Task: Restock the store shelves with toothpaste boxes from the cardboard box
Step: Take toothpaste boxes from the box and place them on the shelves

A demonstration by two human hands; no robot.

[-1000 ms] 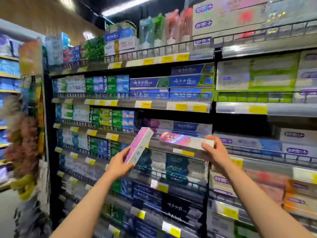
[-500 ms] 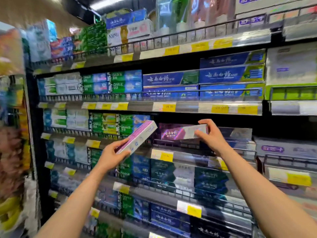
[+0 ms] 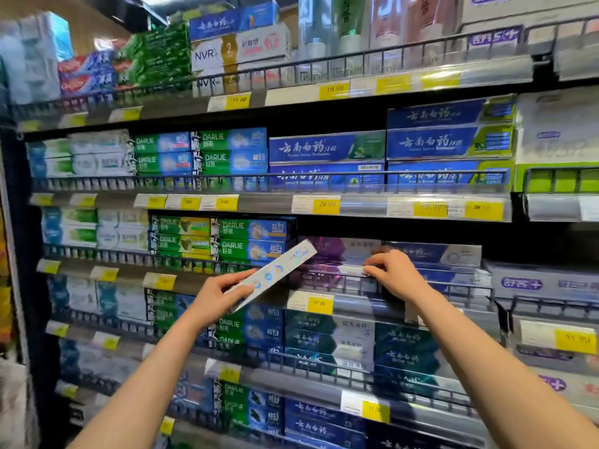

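Observation:
My left hand (image 3: pixel 217 298) grips a long white toothpaste box (image 3: pixel 278 270) by its near end, and the box tilts up to the right in front of the middle shelf. My right hand (image 3: pixel 393 273) reaches over the wire rail with its fingertips on the end of a purple toothpaste box (image 3: pixel 334 254) lying on the middle shelf (image 3: pixel 421 304). Whether those fingers still pinch the box is not clear. The cardboard box is out of view.
Stacked toothpaste boxes fill the shelves: green Darlie boxes (image 3: pixel 220 238) left of the purple stack, blue boxes (image 3: pixel 431 254) right of it, more blue boxes (image 3: pixel 327 147) above. Black wire rails (image 3: pixel 259 181) and yellow price tags (image 3: pixel 319 303) front every shelf.
My right hand has pushed the purple box deeper onto the middle shelf behind the rail. My left hand has turned its box, so its white face shows instead of the pink one.

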